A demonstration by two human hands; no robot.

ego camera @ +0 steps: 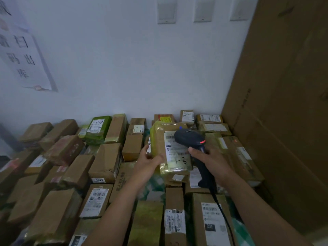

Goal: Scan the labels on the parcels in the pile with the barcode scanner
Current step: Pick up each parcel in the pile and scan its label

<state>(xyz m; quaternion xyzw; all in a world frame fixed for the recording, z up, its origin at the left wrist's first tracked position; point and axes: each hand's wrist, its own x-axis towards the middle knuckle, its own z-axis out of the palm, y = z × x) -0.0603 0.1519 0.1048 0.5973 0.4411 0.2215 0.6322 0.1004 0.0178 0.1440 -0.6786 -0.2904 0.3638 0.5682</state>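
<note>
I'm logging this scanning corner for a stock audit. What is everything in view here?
held parcel: one, brown under yellowish tape, white label, lifted above the pile
barcode scanner: one, black, head over the held parcel's label
scanner cable: one, black, trailing down from the handle
piled parcels: many, mostly brown, across the lower frame
green parcel: one, green, back of the pile by the wall
paper sign: one, white with black characters, wall at left
wall plates: three, white, top of wall
large cardboard: count unclear, brown, standing at right
left hand: grips the held parcel's left edge
right hand: grips the scanner's handle
</note>
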